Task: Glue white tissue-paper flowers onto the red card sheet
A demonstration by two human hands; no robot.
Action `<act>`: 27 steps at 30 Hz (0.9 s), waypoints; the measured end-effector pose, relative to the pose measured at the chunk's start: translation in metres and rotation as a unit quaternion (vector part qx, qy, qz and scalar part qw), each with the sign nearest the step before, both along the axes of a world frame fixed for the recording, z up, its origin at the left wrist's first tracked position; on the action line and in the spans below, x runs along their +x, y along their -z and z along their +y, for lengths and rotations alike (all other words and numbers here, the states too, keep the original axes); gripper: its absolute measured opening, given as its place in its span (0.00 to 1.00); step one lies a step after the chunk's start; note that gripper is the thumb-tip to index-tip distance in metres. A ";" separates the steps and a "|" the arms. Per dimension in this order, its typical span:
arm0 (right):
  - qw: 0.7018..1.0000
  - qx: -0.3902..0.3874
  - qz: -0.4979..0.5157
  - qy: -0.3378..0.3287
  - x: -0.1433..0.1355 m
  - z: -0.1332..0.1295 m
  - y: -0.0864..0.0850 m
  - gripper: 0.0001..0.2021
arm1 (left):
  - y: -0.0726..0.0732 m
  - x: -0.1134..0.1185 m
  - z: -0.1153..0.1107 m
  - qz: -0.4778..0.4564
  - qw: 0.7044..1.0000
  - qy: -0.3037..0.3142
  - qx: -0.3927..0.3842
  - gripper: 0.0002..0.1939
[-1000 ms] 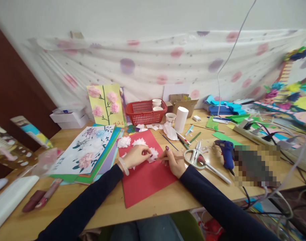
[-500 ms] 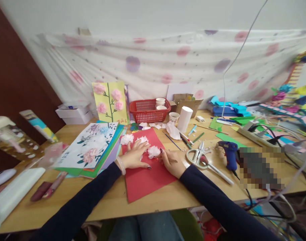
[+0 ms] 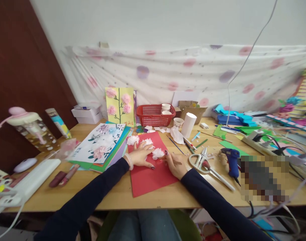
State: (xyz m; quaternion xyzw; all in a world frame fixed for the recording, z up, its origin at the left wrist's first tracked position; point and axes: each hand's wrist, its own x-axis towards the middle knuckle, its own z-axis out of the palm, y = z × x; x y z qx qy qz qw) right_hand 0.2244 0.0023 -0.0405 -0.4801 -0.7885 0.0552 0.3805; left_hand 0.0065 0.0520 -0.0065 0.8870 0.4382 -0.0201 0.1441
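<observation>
Between the hands lies a ruffled white flower.

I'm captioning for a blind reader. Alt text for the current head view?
The left hand spreads over red paper with white flowers, while the right hand holds a brown stick. Scissors and a glue gun lie to the right; a red basket stands behind.
</observation>
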 end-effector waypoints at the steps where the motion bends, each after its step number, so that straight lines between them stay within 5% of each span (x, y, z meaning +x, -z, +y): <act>1: 1.000 -0.003 0.015 0.001 0.001 -0.002 -0.001 0.35 | 0.000 0.000 0.000 -0.006 1.000 0.001 0.002 0.50; 10: 0.976 -0.060 0.207 0.016 0.001 -0.005 -0.009 0.37 | 0.002 -0.001 0.000 -0.027 1.000 0.002 0.004 0.49; 27: 0.992 -0.085 0.088 -0.013 -0.003 0.005 -0.001 0.32 | 0.007 -0.003 0.002 -0.033 0.999 0.007 -0.003 0.49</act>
